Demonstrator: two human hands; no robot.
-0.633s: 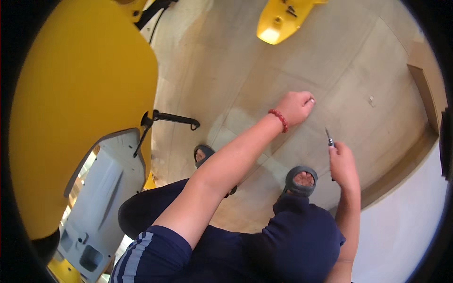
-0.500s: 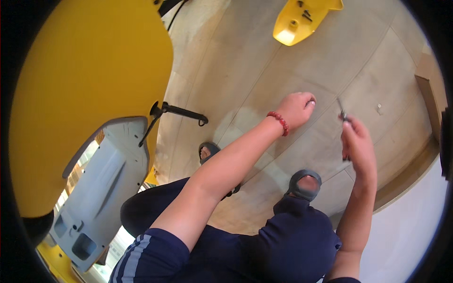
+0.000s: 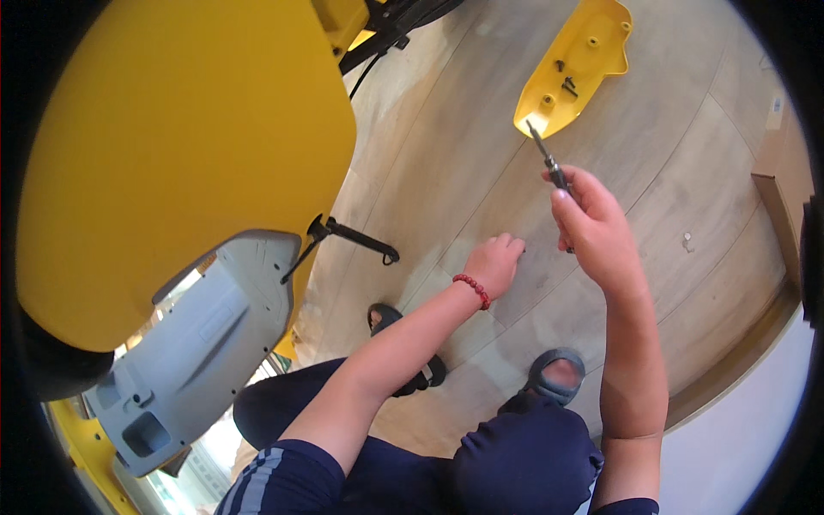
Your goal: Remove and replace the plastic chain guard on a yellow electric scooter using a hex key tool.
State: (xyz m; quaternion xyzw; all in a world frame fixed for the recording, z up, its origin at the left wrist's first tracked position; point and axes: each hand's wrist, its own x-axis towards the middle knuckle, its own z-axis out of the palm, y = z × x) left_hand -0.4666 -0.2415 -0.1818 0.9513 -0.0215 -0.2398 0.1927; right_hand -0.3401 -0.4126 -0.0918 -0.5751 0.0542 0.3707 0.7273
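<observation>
My right hand (image 3: 594,232) grips a screwdriver (image 3: 549,159) with a dark handle and thin metal shaft. Its tip points up and left, overlapping in view the near end of a yellow plastic cover (image 3: 596,62) on the floor; I cannot tell whether they touch. Several dark screws (image 3: 568,87) lie inside the cover. To the left and nearer to me, my left hand (image 3: 493,264) has its fingers curled closed above the floor, a red bead bracelet (image 3: 472,289) at the wrist. A small dark bit shows by its fingertips, too little to name.
A big yellow vehicle body (image 3: 189,154) with a grey underside panel (image 3: 215,326) fills the left side. Its black kickstand (image 3: 365,241) juts out over the wood-look floor. At right stand a cardboard box (image 3: 783,163) and a curved white surface (image 3: 738,429). A small pale object (image 3: 687,241) lies on the floor.
My right hand with the screwdriver has moved up and left toward the yellow cover. My left hand has drawn back, lower and to the left. The whole view has shifted, showing more of the cover.
</observation>
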